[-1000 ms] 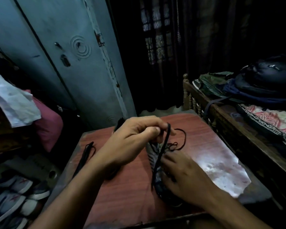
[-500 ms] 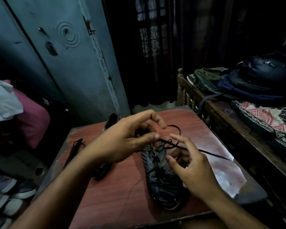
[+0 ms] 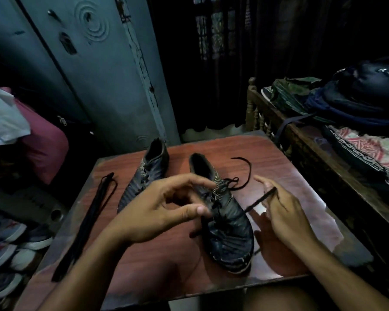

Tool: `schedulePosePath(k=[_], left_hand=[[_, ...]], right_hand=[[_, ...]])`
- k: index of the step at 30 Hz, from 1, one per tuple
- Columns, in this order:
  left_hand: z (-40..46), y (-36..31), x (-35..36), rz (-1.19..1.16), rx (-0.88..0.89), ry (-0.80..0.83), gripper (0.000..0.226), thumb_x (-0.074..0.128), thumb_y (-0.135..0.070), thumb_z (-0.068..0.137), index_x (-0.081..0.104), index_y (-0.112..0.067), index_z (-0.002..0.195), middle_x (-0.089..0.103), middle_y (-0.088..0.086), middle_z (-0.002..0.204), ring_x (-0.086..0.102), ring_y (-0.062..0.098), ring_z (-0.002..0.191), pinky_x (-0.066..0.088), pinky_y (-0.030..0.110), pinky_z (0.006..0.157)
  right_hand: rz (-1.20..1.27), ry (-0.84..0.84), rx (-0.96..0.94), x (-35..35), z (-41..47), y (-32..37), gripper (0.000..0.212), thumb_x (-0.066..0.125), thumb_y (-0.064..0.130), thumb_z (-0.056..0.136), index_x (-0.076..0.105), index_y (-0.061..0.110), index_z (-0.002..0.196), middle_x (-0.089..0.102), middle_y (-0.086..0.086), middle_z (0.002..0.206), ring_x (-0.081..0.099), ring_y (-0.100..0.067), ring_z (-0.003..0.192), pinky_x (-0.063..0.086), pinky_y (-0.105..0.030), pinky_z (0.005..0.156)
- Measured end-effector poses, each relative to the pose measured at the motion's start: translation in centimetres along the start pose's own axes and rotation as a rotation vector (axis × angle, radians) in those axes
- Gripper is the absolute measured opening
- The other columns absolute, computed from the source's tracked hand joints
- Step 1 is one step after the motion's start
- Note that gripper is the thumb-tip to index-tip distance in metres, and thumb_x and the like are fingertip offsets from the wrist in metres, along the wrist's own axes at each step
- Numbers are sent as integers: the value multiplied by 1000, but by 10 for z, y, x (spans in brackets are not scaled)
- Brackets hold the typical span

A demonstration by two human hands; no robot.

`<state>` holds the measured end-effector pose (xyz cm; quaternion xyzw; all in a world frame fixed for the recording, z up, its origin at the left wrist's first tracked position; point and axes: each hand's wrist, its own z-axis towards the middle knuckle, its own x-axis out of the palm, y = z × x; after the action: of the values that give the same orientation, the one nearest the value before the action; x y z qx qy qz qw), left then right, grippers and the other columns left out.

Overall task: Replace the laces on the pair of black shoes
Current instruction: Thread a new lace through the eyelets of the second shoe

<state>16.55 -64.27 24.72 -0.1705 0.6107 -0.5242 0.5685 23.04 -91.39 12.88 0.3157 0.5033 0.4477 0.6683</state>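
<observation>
Both hands have come apart since half a second ago, and the second shoe [image 3: 148, 173], then mostly hidden behind the left hand [image 3: 166, 212], now shows plainly. Going from the left: a bundle of spare laces [image 3: 92, 218] lies on the table [image 3: 144, 272] near its left edge, with that second shoe just right of it. The left hand hovers over the near shoe [image 3: 225, 223], thumb and fingers curved but apart; whether they pinch a strand I cannot tell. The lace [image 3: 259, 199] runs from the eyelets out to the right hand [image 3: 285, 218], which holds its end between the fingers, the index finger stretched forward. The step looks like drawing the old lace out, so a steady pull along the line of the eyelets should serve best, with the left hand pinning the shoe so it does not drag. Loose loops lie beyond the tongue and could snag. Room is fair on the right, though the table edge and a wooden bed rail [image 3: 279, 131] stand close there; the toe sits near the front edge.
</observation>
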Motion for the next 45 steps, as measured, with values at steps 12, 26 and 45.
schedulePosePath(k=[12, 26, 45], left_hand=[[41, 105, 54, 456, 105, -655, 24, 60, -37, 97, 74, -23, 110, 67, -16, 114, 57, 6, 111, 44, 28, 99], [47, 117, 52, 417, 88, -594, 24, 62, -35, 92, 75, -34, 112, 52, -15, 102, 47, 7, 110, 30, 11, 97], [50, 123, 53, 367, 82, -663, 16, 69, -38, 84, 78, -31, 95, 55, -18, 94, 47, 5, 104, 31, 9, 92]], right_hand=[[98, -33, -225, 44, 18, 36, 22, 66, 10, 97, 75, 29, 103, 72, 14, 99, 66, 2, 98, 51, -18, 85], [188, -24, -252, 54, 17, 26, 36, 72, -10, 85, 80, 22, 98, 70, 10, 96, 69, -10, 95, 52, -15, 78], [278, 23, -156, 60, 18, 30, 33, 70, 1, 92, 78, 30, 107, 62, 7, 98, 64, -16, 94, 54, -28, 82]])
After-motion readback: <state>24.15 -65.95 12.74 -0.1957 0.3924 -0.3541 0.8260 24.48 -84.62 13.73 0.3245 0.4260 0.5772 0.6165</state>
